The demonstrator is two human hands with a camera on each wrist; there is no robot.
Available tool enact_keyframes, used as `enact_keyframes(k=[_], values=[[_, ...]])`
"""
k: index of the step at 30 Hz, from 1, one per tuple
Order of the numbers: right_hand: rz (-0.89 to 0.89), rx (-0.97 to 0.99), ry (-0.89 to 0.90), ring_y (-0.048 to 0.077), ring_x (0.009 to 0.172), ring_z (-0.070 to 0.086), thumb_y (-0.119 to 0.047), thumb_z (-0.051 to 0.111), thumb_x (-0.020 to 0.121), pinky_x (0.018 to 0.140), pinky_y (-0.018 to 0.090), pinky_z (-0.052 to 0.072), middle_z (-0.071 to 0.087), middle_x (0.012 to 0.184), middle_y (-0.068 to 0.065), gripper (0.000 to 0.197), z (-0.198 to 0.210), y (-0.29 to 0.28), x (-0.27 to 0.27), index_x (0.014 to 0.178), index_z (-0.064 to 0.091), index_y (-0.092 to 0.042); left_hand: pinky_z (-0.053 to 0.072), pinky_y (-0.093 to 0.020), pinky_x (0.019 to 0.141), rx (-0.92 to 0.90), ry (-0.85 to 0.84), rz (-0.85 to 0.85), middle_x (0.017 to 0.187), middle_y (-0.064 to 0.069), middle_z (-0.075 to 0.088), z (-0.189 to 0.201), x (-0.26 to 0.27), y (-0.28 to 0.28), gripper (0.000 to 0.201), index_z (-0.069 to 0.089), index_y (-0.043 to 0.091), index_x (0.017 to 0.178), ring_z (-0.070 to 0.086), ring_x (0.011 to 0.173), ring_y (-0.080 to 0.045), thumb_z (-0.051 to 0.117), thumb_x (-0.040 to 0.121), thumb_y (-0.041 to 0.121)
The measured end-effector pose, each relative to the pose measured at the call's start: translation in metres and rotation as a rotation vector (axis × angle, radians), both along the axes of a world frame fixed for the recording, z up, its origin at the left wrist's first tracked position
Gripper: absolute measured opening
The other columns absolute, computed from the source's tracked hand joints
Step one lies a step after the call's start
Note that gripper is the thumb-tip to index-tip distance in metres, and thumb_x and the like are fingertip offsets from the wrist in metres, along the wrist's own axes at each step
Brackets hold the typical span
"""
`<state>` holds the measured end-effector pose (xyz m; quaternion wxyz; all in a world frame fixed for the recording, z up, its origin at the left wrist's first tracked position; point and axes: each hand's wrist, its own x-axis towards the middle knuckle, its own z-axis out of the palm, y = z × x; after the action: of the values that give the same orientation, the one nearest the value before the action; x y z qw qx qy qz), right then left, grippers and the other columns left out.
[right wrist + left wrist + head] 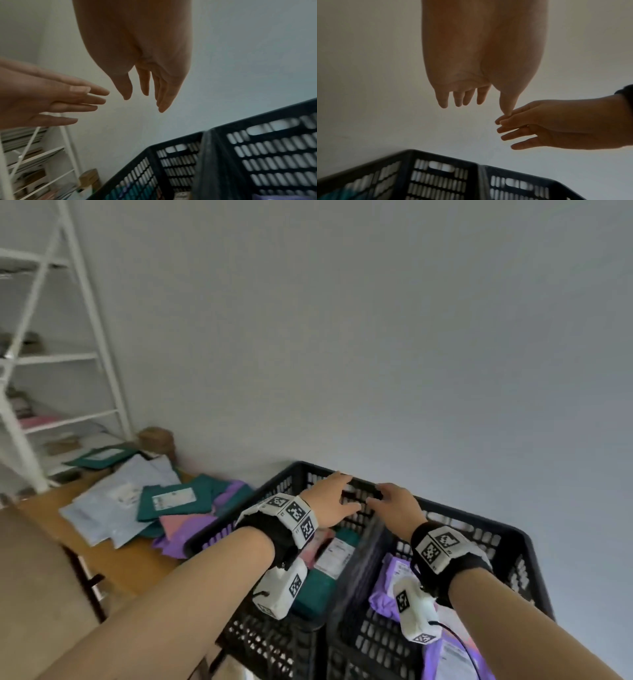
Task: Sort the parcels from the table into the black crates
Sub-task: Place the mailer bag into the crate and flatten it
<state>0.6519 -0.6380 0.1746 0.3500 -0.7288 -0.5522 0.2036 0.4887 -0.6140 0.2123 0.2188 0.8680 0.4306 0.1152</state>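
Note:
Two black slatted crates stand side by side: the left crate point(301, 474) holds teal and pink parcels point(329, 556), the right crate point(513, 535) holds purple parcels point(394, 580). My left hand point(334, 499) and right hand point(394, 503) hover close together above the crates' far rims, fingers straight and relaxed, holding nothing. The left wrist view shows my left hand point(462, 97) empty, its thumb tip meeting the fingers of my right hand point(522, 128). In the right wrist view my right hand point(145, 88) hangs empty too. A heap of teal, grey, pink and purple parcels point(164, 505) lies on the wooden table point(113, 559).
A white metal shelf rack point(51, 364) with stacked items stands at the left against the wall. A brown roll point(156, 438) sits at the table's back corner. A plain white wall point(376, 337) rises right behind the crates.

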Motion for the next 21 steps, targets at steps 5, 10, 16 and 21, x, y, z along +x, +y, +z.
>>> enact_keyframes(k=[5, 10, 16, 21], values=[[0.125, 0.04, 0.028, 0.024, 0.12, 0.054, -0.02, 0.059, 0.092, 0.1, 0.03, 0.042, 0.053, 0.137, 0.01, 0.048, 0.009, 0.032, -0.084, 0.136, 0.048, -0.006, 0.031, -0.029, 0.11, 0.012, -0.076, 0.167, 0.144, -0.007, 0.041, 0.0, -0.095, 0.017, 0.057, 0.036, 0.011, 0.143, 0.041, 0.133, -0.024, 0.054, 0.094, 0.033], [0.231, 0.039, -0.017, 0.024, 0.124, 0.051, -0.022, 0.06, 0.092, 0.104, 0.03, 0.039, 0.054, 0.136, 0.01, 0.049, 0.003, 0.07, -0.174, 0.136, 0.048, -0.006, 0.024, -0.025, 0.109, 0.014, -0.101, 0.27, 0.152, -0.01, 0.03, -0.009, -0.188, 0.047, 0.061, 0.024, 0.007, 0.147, 0.032, 0.138, -0.021, 0.051, 0.097, 0.03], [0.241, -0.01, 0.005, 0.025, 0.126, 0.049, -0.019, 0.058, 0.093, 0.105, 0.031, 0.037, 0.051, 0.138, 0.012, 0.048, -0.018, 0.128, -0.285, 0.137, 0.047, -0.005, 0.026, -0.028, 0.112, -0.013, -0.105, 0.334, 0.151, -0.012, 0.033, -0.033, -0.305, 0.103, 0.059, 0.027, 0.006, 0.147, 0.034, 0.137, -0.023, 0.051, 0.096, 0.027], [0.192, -0.063, 0.041, 0.03, 0.102, 0.061, -0.008, 0.058, 0.086, 0.087, 0.035, 0.046, 0.065, 0.107, 0.015, 0.028, -0.038, 0.167, -0.365, 0.112, 0.063, 0.002, 0.026, -0.03, 0.112, -0.083, -0.076, 0.341, 0.15, -0.012, 0.035, -0.058, -0.394, 0.154, 0.057, 0.028, 0.005, 0.146, 0.034, 0.137, -0.024, 0.049, 0.097, 0.023]])
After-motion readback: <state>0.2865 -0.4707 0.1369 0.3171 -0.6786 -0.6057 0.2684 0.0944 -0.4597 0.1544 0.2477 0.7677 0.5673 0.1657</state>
